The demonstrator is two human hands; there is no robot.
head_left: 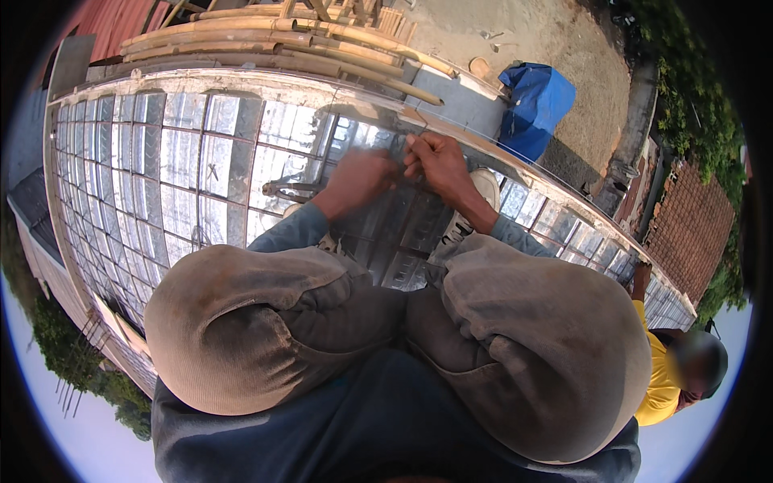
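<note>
My left hand (362,181) is blurred, its fingers curled in toward my right hand. Whatever it may hold is too small or smeared to make out. Close beside it, my right hand (441,165) has its thumb and fingers pinched together; what they grip is hidden. Both hands are over a grid of thin steel reinforcing bars (256,145) laid across shiny corrugated metal decking (181,149). A pair of pincers (290,191) shows next to my left wrist. My shoes, the right shoe (485,187) plainer to see, stand on the grid between my bent knees and the edge.
A raised edge (241,79) borders the deck. Beyond it lie bamboo poles (209,36), a blue tarp (535,109) and sandy ground (596,80). At the right, another person in a yellow shirt (659,386) is near the deck. A tiled roof (688,213) stands past the far right edge.
</note>
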